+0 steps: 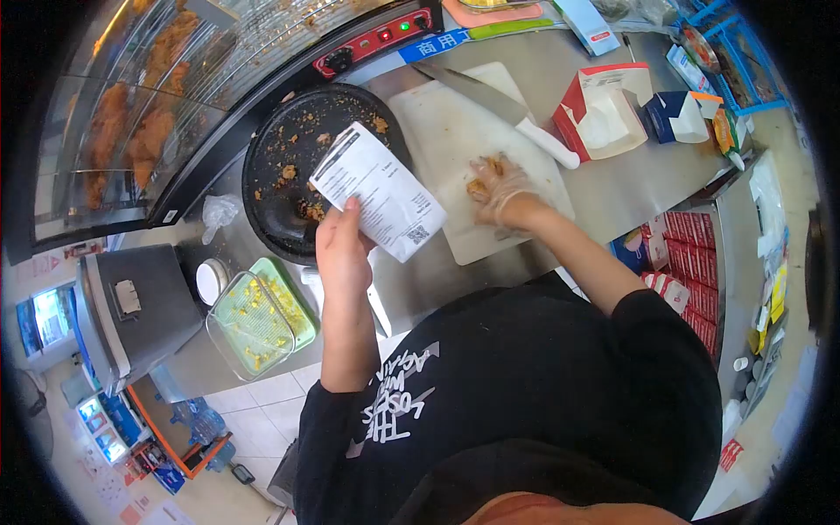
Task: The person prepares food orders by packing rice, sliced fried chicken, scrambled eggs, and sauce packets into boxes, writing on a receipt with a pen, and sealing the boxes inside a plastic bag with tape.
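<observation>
My left hand [343,249] pinches a white printed receipt [378,194] with a QR code, held up over the edge of the black round pan [262,210]. In a clear plastic glove, my right hand [507,194] has its fingers closed around a piece of fried chicken [483,182] on the white cutting board [451,131]. Part of that piece is hidden under the fingers. A large knife [490,101] with a white handle lies across the board's upper right. Brown crumbs [289,173] are scattered in the pan.
An open red-and-white box [604,114] and a smaller blue box [678,116] stand right of the board. A heated display case [140,114] with fried chicken borders the upper left. A green tray [271,315] with yellow bits and a wire basket sits at the counter's lower left.
</observation>
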The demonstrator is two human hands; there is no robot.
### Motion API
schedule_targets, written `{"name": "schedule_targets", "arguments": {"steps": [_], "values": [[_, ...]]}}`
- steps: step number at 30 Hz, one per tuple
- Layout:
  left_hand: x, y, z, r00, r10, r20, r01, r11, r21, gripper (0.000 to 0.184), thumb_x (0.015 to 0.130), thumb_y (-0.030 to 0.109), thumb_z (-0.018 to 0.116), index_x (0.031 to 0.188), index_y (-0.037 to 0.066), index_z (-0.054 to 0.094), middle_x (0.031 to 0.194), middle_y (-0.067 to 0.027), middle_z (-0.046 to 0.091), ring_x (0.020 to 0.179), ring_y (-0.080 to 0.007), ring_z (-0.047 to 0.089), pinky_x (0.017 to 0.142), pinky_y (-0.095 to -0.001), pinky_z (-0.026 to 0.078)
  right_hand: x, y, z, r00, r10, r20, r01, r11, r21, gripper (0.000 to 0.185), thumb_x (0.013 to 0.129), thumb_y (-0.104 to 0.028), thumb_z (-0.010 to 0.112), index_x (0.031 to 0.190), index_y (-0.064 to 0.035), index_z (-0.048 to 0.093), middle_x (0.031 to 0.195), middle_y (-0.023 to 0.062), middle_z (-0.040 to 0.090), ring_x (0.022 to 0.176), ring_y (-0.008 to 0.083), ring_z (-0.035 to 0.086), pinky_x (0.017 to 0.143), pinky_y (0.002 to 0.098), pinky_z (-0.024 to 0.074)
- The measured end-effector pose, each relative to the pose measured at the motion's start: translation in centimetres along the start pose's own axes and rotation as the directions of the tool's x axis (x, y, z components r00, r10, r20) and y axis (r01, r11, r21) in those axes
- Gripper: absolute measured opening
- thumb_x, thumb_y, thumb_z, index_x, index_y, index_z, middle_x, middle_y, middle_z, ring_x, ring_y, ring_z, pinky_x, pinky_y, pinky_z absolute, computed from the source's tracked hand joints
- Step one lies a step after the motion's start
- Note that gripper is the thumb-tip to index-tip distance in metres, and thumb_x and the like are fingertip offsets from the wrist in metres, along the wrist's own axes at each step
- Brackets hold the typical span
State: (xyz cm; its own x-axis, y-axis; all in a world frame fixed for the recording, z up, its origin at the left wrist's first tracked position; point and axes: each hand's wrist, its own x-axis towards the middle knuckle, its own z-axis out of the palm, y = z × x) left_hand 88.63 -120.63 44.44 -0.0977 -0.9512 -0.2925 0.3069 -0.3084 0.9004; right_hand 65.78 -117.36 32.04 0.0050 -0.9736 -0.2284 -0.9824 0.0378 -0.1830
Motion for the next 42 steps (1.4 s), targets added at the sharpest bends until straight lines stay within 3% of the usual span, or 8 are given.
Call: {"name": "schedule_targets", "arguments": {"steps": [13,18,22,26,32,34,39,42], "values": [[0.0,-1.9,0.6,0.999,-0.012,0.044,0.015,0.998,-0.067,0.04,0.089,0.014,0.043,0.12,-0.011,0.037,0.12,-0.0202,0.046,0.109,-0.0265,0.048,0.094,-0.0376,0.035,-0.7,5.4,-5.6,0.976,-0.217,-0.006,0.203,0.904,0.375,0.031,0.076,-0.024,0.048,0.102,-0.0097,0.057,0.103,0.0173,0.054,0.089,0.0326,0.057,0.07,0.0375,0.0485],[0.2,-3.1,4.9,0.998,0.005,-0.066,-0.01,0.997,-0.077,0.038,0.089,0.014,0.043,0.119,-0.008,0.039,0.117,-0.0184,0.049,0.106,-0.0258,0.05,0.093,-0.0379,0.037,-5.6,20.9,-9.5,0.953,-0.122,0.279,-0.292,-0.111,0.95,0.054,0.068,-0.009,0.06,0.121,-0.012,0.047,0.093,0.0024,0.055,0.071,0.0092,0.05,0.056,0.0248,0.0432],[1.0,-4.1,12.6,0.996,0.038,-0.085,-0.049,0.99,-0.13,0.037,0.088,0.015,0.044,0.116,-0.009,0.04,0.114,-0.0184,0.05,0.102,-0.0259,0.052,0.09,-0.0377,0.04,-8.4,39.5,-14.0,0.854,0.52,0.026,-0.193,0.27,0.943,0.05,0.066,-0.008,0.062,0.115,-0.0085,0.049,0.085,0.0012,0.056,0.071,0.0111,0.054,0.058,0.0257,0.0463],[3.0,-5.2,20.9,0.995,0.011,-0.102,-0.02,0.995,-0.093,0.029,0.087,0.016,0.046,0.103,-0.007,0.051,0.098,-0.0152,0.058,0.087,-0.023,0.058,0.077,-0.0331,0.047,-3.8,53.2,-12.6,0.868,0.373,-0.328,-0.324,0.926,0.194,0.039,0.076,-0.015,0.051,0.114,-0.0062,0.049,0.104,0.01,0.056,0.098,0.0242,0.052,0.085,0.0319,0.0414],[2.3,-2.2,27.5,0.998,-0.002,0.057,0.004,0.999,-0.038,0.031,0.091,0.018,0.039,0.111,-0.003,0.047,0.098,-0.0112,0.058,0.085,-0.0191,0.06,0.073,-0.0323,0.05,0.2,49.5,-15.8,0.803,0.575,0.157,-0.536,0.812,-0.23,0.043,0.085,-0.034,0.04,0.12,-0.0107,0.047,0.127,0.0144,0.042,0.12,0.0294,0.037,0.097,0.0373,0.0325],[2.1,-1.8,27.2,0.997,0.01,0.078,-0.01,1.0,-0.009,0.032,0.091,0.019,0.039,0.112,-0.003,0.047,0.099,-0.0115,0.058,0.086,-0.0194,0.06,0.074,-0.0327,0.05,-1.4,55.8,-9.2,0.837,0.487,-0.251,-0.501,0.865,0.007,0.041,0.085,-0.035,0.039,0.113,-0.0089,0.053,0.121,0.0185,0.046,0.112,0.0334,0.044,0.092,0.0391,0.0366],[2.2,-0.7,24.2,0.999,0.045,0.029,-0.042,0.995,-0.095,0.033,0.091,0.02,0.038,0.111,-0.005,0.046,0.099,-0.0126,0.058,0.086,-0.0203,0.06,0.074,-0.0324,0.05,-5.3,62.6,-10.5,0.727,0.606,-0.325,-0.63,0.776,0.036,0.051,0.079,-0.047,0.044,0.106,-0.0058,0.057,0.109,0.0186,0.056,0.101,0.033,0.053,0.084,0.0372,0.041],[2.9,-0.4,22.4,0.998,0.066,-0.002,-0.066,0.993,-0.096,0.033,0.091,0.02,0.038,0.11,-0.006,0.047,0.099,-0.0136,0.058,0.086,-0.0208,0.06,0.074,-0.0329,0.05,-6.5,57.1,-15.6,0.425,0.887,-0.18,-0.639,0.435,0.634,0.045,0.077,-0.042,0.051,0.104,-0.007,0.058,0.099,0.0131,0.061,0.086,0.0281,0.058,0.078,0.0339,0.0432]]}}
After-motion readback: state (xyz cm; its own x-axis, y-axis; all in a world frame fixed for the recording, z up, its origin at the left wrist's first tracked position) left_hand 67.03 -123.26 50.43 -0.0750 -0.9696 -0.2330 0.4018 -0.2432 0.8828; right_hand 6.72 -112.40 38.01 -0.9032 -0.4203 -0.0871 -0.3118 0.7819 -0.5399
